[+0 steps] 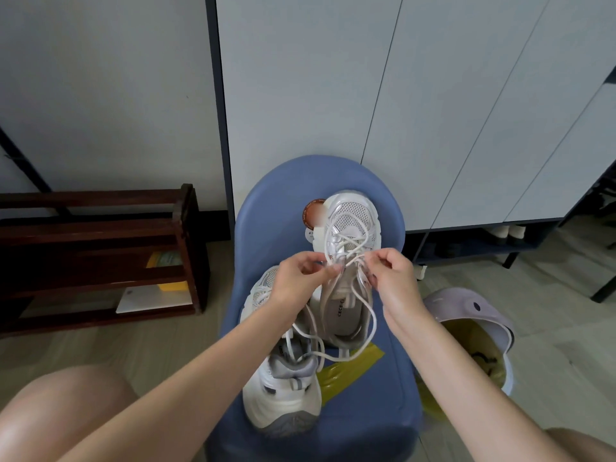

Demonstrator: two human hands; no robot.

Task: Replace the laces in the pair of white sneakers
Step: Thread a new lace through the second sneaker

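Two white sneakers sit on a blue stool (pixel 366 395). The far sneaker (pixel 350 225) points away from me, its white lace (pixel 368 315) crossed through the upper eyelets and trailing in long loops toward me. The near sneaker (pixel 283 395) lies to the left, heel toward me, partly under my left forearm. My left hand (pixel 296 281) pinches a lace strand at the far sneaker's tongue. My right hand (pixel 393 275) pinches the lace on the other side of the same eyelets. A yellow packet (pixel 346 371) lies on the stool beneath the loose lace.
A dark wooden rack (pixel 100 255) stands on the floor at left with a yellow item inside. A pale lilac bin (pixel 473 315) lined with a yellow bag sits at right. Grey cabinet doors (pixel 433 111) rise behind the stool. My knees show at the bottom corners.
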